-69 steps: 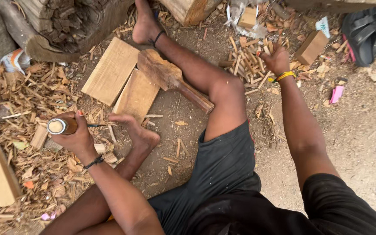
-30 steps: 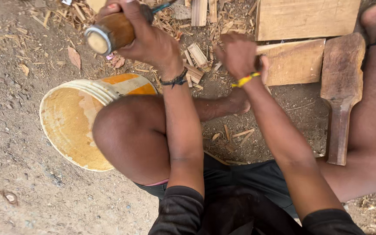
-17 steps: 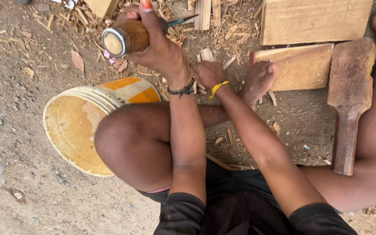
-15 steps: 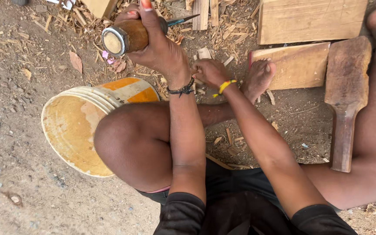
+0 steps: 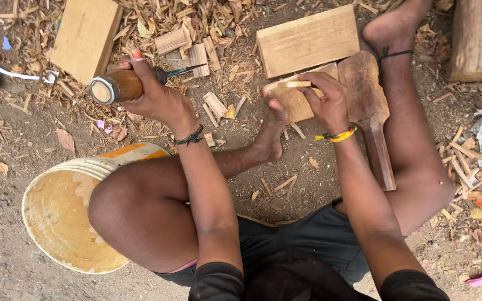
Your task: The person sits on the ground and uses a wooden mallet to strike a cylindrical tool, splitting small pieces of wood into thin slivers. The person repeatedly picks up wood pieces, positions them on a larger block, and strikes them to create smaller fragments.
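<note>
Head view: my left hand [image 5: 152, 97] wraps a wooden-handled chisel [image 5: 126, 83] (blade pointing right) above the wood chips [image 5: 218, 106]. My right hand [image 5: 327, 100] pinches a thin wood strip [image 5: 294, 85] against the small board [image 5: 299, 100], beside the wooden mallet [image 5: 369, 111] on the ground.

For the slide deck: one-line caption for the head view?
Seated on the ground, left hand holds a wooden-handled chisel; right hand pinches a thin wood strip beside a mallet.
</note>
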